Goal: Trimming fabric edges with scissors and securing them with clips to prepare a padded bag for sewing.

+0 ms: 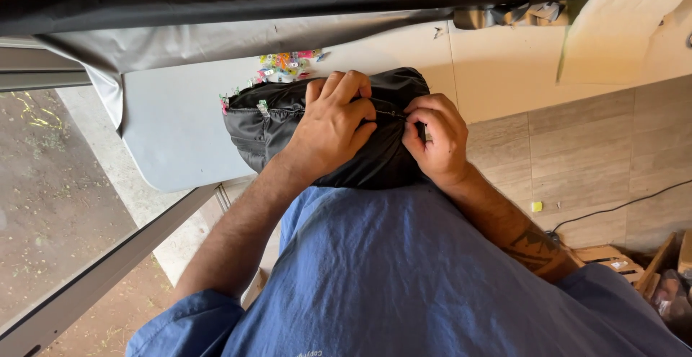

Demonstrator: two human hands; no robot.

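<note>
A bundle of black fabric (259,122) rests on the edge of a grey table (173,133) and against my blue shirt. My left hand (331,126) presses down on the top of the bundle, fingers curled over a seam. My right hand (436,137) pinches the same seam just to the right, thumb and fingertips closed on the fabric edge, with something small and pale showing between the fingers. A few small coloured clips sit on the fabric's left edge (263,104).
A pile of small coloured clips (287,65) lies on the table behind the bundle. Grey sheeting and a black roll (252,0) run along the top. Tiled floor, a black cable (620,205) and cardboard boxes (613,259) are at right; bare ground at left.
</note>
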